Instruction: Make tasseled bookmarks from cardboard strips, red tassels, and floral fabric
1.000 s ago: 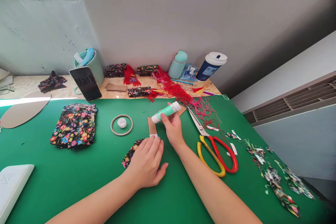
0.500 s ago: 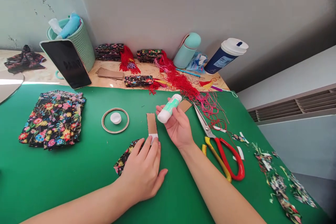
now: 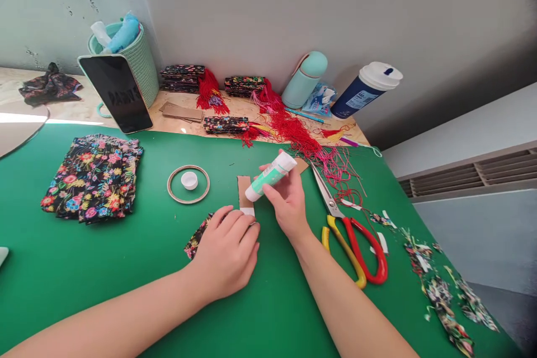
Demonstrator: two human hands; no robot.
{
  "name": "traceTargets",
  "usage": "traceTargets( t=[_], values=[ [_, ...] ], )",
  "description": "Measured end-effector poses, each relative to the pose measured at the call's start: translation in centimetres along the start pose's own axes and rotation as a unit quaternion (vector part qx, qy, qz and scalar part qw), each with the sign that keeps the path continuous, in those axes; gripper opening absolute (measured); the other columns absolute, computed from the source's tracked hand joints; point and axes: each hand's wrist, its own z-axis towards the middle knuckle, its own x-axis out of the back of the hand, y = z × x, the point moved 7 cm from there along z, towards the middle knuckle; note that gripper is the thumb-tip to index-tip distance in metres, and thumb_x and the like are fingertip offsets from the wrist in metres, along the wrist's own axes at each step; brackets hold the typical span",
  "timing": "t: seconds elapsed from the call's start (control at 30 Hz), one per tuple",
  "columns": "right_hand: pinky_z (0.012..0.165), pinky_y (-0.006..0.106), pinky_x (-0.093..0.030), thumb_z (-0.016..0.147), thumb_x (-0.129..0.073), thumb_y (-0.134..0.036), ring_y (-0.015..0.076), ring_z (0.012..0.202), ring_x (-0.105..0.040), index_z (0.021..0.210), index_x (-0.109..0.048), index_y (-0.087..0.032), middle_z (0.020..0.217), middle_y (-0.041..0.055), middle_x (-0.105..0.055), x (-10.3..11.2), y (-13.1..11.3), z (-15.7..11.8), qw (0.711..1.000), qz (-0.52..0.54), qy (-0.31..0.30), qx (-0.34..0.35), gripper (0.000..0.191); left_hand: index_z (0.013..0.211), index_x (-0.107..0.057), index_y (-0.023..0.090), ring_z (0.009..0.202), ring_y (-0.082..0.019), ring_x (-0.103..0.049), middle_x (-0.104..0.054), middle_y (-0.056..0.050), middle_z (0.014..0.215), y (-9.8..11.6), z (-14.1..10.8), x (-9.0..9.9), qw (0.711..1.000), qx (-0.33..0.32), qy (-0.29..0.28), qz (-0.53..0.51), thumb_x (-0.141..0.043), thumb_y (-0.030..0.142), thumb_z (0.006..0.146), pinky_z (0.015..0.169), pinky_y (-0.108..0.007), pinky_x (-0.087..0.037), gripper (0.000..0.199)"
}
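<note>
My right hand (image 3: 289, 196) is closed round a white and green glue stick (image 3: 271, 178). The stick's lower white end is close over a brown cardboard strip (image 3: 245, 189); whether they touch I cannot tell. My left hand (image 3: 230, 251) bends its fingers over the strip's white near end and a black floral fabric piece (image 3: 195, 241), holding them against the table. The palm hides most of that fabric. To the left a small white cap (image 3: 189, 180) sits within a tape ring (image 3: 169, 184), apart from both hands.
Red-and-yellow-handled scissors (image 3: 335, 210) lie right of my right forearm. Folded floral fabric (image 3: 92, 179) is on the left. Red tassel cords (image 3: 293, 133), a phone (image 3: 117, 92), a flask (image 3: 304, 81) and a cup (image 3: 364, 92) line the back. Fabric scraps (image 3: 444, 296) lie at the right edge.
My right hand has tilted the glue stick, swinging its lower end left and down over the cardboard strip. My left fingers, flatter before, are now more bent. The view has shifted slightly.
</note>
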Motion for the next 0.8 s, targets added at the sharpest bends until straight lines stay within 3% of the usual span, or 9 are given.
traceTargets(
  t=[0.2, 0.47, 0.67, 0.8],
  values=[
    [0.096, 0.042, -0.048, 0.087, -0.054, -0.025, 0.0220, 0.109, -0.058, 0.136, -0.036, -0.028, 0.120, 0.0082, -0.059, -1.1, -0.6, -0.8, 0.981, -0.164, -0.089, 0.057, 0.052, 0.120, -0.057, 0.001, 0.114, -0.032, -0.051, -0.060, -0.019, 0.121, 1.1, -0.8, -1.0, 0.995, -0.034, -0.039, 0.087, -0.042, 0.039, 0.088, 0.099, -0.042, -0.034, 0.052],
    [0.093, 0.040, -0.052, 0.090, -0.046, -0.017, 0.0231, 0.112, -0.057, 0.142, -0.027, -0.028, 0.131, 0.0110, -0.052, -2.2, -1.5, -1.3, 0.925, -0.312, -0.161, 0.148, 0.056, 0.118, -0.059, 0.001, 0.111, -0.033, -0.052, -0.060, -0.020, 0.121, 1.0, -0.9, -1.3, 0.995, -0.032, -0.055, 0.080, -0.040, 0.043, 0.088, 0.099, -0.043, -0.034, 0.055],
    [0.099, 0.043, -0.048, 0.091, -0.041, -0.013, 0.0233, 0.123, -0.049, 0.141, -0.027, -0.029, 0.134, 0.0098, -0.050, -2.9, -2.0, -0.8, 0.899, -0.349, -0.167, 0.205, 0.054, 0.118, -0.059, 0.001, 0.109, -0.033, -0.053, -0.061, -0.019, 0.119, 1.0, -0.9, -1.3, 0.994, -0.032, -0.058, 0.081, -0.039, 0.043, 0.088, 0.098, -0.043, -0.034, 0.056],
    [0.095, 0.041, -0.050, 0.091, -0.042, -0.015, 0.0224, 0.118, -0.053, 0.139, -0.028, -0.026, 0.131, 0.0111, -0.052, -2.8, -1.7, -0.4, 0.913, -0.327, -0.145, 0.196, 0.051, 0.119, -0.058, 0.001, 0.109, -0.033, -0.054, -0.061, -0.019, 0.120, 1.1, -0.9, -1.3, 0.994, -0.033, -0.060, 0.080, -0.038, 0.042, 0.089, 0.097, -0.043, -0.034, 0.055]
  ],
)
